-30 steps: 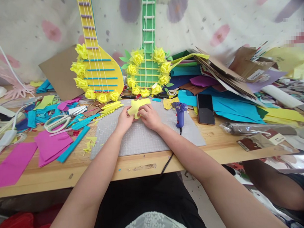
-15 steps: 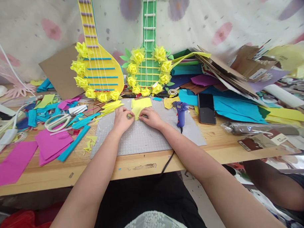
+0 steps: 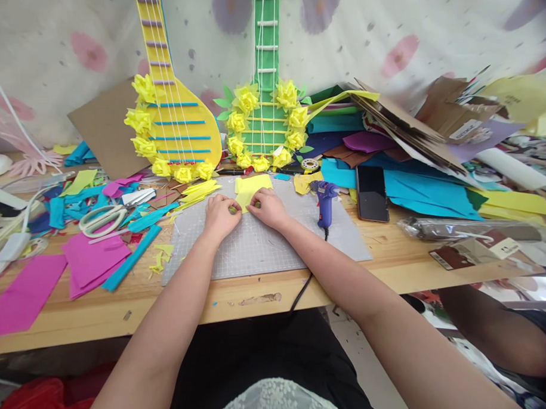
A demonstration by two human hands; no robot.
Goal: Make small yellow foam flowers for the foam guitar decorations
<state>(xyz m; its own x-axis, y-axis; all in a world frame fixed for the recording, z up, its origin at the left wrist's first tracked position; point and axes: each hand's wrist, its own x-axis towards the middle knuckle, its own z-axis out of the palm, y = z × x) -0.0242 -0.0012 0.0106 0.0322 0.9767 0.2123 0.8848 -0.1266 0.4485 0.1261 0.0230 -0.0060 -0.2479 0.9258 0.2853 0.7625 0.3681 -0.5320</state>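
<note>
Yellow paper [image 3: 253, 185] lies between paper strips [image 3: 200, 192] and glue gun [image 3: 323, 198].

A matt yellow paper sheet [image 3: 253, 188] is pinched by the left hand [image 3: 219, 216] and right hand [image 3: 268, 208] over a grey mat [image 3: 265, 246], matt and ruled with a fine grid. Under the mat, a bare wood table [image 3: 240, 301] is seen, pale and scuffed. Right of the mat, a glossy black phone [image 3: 371, 193] and a purple plastic glue gun [image 3: 323, 201] are laid. Left of it, smooth matt pink sheets [image 3: 93, 261] are scattered.
</note>
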